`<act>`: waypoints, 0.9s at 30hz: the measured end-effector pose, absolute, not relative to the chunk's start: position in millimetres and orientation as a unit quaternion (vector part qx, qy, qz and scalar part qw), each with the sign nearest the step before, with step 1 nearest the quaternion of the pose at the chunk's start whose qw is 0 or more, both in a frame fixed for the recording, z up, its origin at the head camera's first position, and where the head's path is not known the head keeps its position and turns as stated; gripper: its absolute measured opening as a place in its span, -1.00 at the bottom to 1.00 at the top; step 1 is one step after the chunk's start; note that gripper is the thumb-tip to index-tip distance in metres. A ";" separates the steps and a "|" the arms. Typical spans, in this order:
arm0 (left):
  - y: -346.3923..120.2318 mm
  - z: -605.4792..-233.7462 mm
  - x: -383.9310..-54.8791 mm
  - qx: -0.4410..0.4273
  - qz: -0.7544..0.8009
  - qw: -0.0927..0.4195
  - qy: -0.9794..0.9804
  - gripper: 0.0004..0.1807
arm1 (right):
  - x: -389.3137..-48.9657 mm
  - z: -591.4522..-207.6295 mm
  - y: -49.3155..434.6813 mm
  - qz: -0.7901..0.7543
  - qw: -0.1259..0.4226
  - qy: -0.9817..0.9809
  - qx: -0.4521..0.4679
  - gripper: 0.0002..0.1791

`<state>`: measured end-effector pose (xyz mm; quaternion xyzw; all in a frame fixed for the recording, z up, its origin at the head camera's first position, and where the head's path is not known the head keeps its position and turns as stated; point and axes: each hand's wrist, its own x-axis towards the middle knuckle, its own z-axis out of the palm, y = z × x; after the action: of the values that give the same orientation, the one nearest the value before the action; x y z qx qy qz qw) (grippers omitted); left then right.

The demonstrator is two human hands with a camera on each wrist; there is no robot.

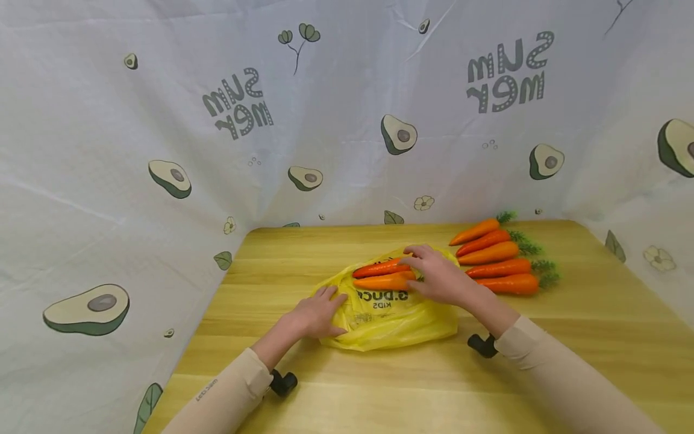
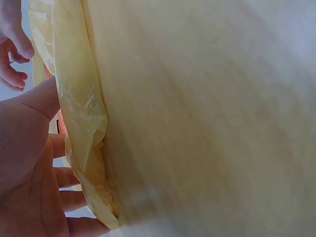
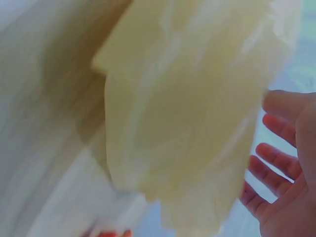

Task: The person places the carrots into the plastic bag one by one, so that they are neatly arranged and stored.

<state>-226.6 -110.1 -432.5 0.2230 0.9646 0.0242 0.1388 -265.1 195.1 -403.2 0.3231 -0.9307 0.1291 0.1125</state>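
A yellow plastic bag (image 1: pixel 379 319) with dark printing lies flat on the table, creased along its near side. Two orange carrots (image 1: pixel 384 281) lie side by side on it, tips to the left. My left hand (image 1: pixel 320 313) rests on the bag's left edge, fingers spread; the left wrist view shows the thumb and fingertips against the crumpled plastic (image 2: pixel 79 94). Over the thick ends of the two carrots is my right hand (image 1: pixel 441 277), its fingers loosely bent and partly covering those ends. In the right wrist view its fingers (image 3: pixel 276 165) are apart beside the yellow plastic (image 3: pixel 187 118).
Several more carrots (image 1: pixel 490 253) with green tops lie in a row right of the bag, close to its right edge. The wooden table (image 1: pixel 368 392) ends at a white curtain (image 1: pixel 336 120) printed with avocados. A black mount sits under each wrist.
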 end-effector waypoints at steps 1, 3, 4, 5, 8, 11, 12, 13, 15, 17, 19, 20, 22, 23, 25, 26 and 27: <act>-110.1 -432.3 -226.6 0.223 0.026 0.138 0.965 -0.10 | -264.1 -399.8 198.8 0.130 0.115 -0.931 0.320 -0.51; -110.5 -432.0 -226.4 0.223 0.027 0.138 0.965 -0.10 | -262.3 -393.5 207.1 0.131 0.119 -0.932 0.316 -0.50; -110.8 -431.7 -226.4 0.222 0.027 0.140 0.965 -0.10 | -261.4 -390.5 211.6 0.130 0.121 -0.932 0.316 -0.50; -111.1 -431.5 -226.4 0.221 0.026 0.141 0.965 -0.10 | -260.6 -387.8 216.3 0.129 0.123 -0.932 0.316 -0.50; -111.9 -430.4 -227.0 0.219 0.025 0.141 0.965 -0.10 | -259.4 -381.4 231.7 0.122 0.132 -0.932 0.315 -0.50; -112.0 -428.8 -227.7 0.219 0.027 0.142 0.965 -0.11 | -258.7 -376.9 247.2 0.118 0.138 -0.933 0.310 -0.51; -111.9 -428.4 -227.8 0.220 0.029 0.142 0.965 -0.11 | -258.6 -376.0 252.4 0.116 0.139 -0.934 0.307 -0.50; -111.8 -428.1 -227.8 0.221 0.030 0.143 0.964 -0.11 | -258.2 -375.0 257.0 0.115 0.139 -0.935 0.304 -0.50; -111.7 -428.1 -227.7 0.221 0.031 0.145 0.964 -0.11 | -257.5 -373.4 265.5 0.116 0.138 -0.937 0.298 -0.49; -111.7 -428.8 -228.0 0.221 0.031 0.146 0.964 -0.11 | -256.3 -372.4 273.1 0.116 0.139 -0.939 0.294 -0.48; -111.6 -429.6 -228.0 0.221 0.030 0.145 0.964 -0.11 | -255.0 -372.2 280.4 0.119 0.141 -0.939 0.291 -0.47; -111.5 -429.8 -227.9 0.221 0.028 0.146 0.964 -0.12 | -254.2 -372.3 283.9 0.120 0.142 -0.939 0.290 -0.47; -111.5 -429.6 -228.1 0.220 0.024 0.146 0.964 -0.11 | -253.4 -372.5 290.5 0.120 0.142 -0.939 0.289 -0.49; -111.4 -429.3 -228.0 0.221 0.024 0.146 0.964 -0.11 | -252.9 -372.6 293.8 0.119 0.140 -0.940 0.286 -0.50; -111.4 -429.2 -228.1 0.221 0.023 0.147 0.964 -0.11 | -252.2 -373.1 299.9 0.118 0.133 -0.943 0.281 -0.53; -111.5 -429.1 -228.2 0.221 0.022 0.147 0.964 -0.11 | -252.1 -373.5 302.9 0.117 0.131 -0.944 0.279 -0.54; -111.6 -429.0 -228.3 0.221 0.023 0.146 0.964 -0.11 | -252.3 -374.0 305.8 0.118 0.129 -0.944 0.278 -0.55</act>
<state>-228.3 -111.6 -429.0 0.2209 0.9640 0.0226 0.1460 -252.3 305.8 -374.0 0.2779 -0.9445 0.1182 0.1293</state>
